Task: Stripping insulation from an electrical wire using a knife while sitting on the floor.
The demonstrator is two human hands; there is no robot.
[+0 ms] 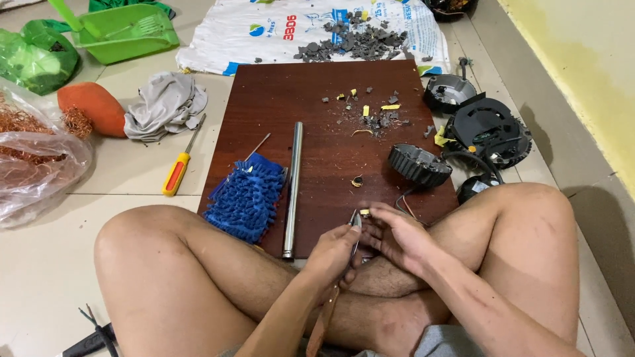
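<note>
1. My left hand (334, 254) has its fingers closed around a small metal hand tool (356, 221). The tip points up between my two hands and the handle runs down past my wrist. I think it is a pair of pliers or cutters, but I cannot tell which.
2. My right hand (397, 235) sits just beside the tool tip, fingers curled and pinching something small there. That piece is too small for me to name.
3. Both hands hover over my crossed legs, at the near edge of a dark red-brown wooden board (317, 119) lying on the tiled floor (132, 165).
4. On the board, left of my hands, lies a blue microfibre mop head (246, 197). A long steel rod (292, 188) lies just beside it, running away from me.
5. A black ribbed round part (418, 164) rests on the board's right edge. More black round motor housings (488, 129) lie on the floor past it.
6. Grey and yellow chips (377, 114) are scattered on the far half of the board.
7. A white printed sack (278, 30) beyond the board carries a heap of grey fragments.
8. Left of the board I see a yellow-handled screwdriver (177, 172), a grey rag (165, 106), an orange object (92, 107), a clear bag of copper wire (33, 158) and a green dustpan (126, 30).
</note>
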